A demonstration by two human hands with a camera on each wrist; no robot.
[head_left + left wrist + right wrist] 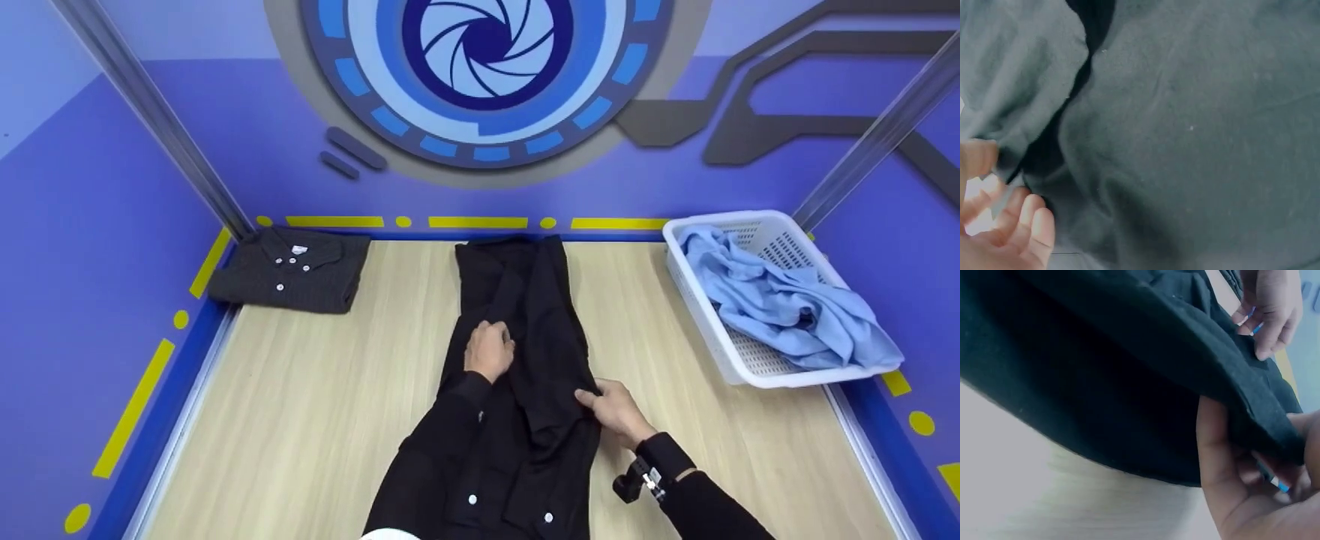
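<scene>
A black shirt (551,330) with white buttons lies lengthwise on the table, partly folded over itself, its lower end running out of the head view. My left hand (490,350) is over its middle; in the left wrist view that hand (1008,219) pinches an edge of the cloth between thumb and index finger, the other fingers bent below. On the shirt's right edge, my right hand (615,409) grips the fabric. The right wrist view has this hand (1241,478) with a finger under a raised layer and the thumb partly hidden at the frame's edge.
A folded dark grey shirt (315,289) lies at the table's back left corner. At the back right, a white plastic basket (731,360) holds a crumpled light blue garment (780,289). Blue printed walls (420,191) bound the wooden table (300,420) at the back and sides.
</scene>
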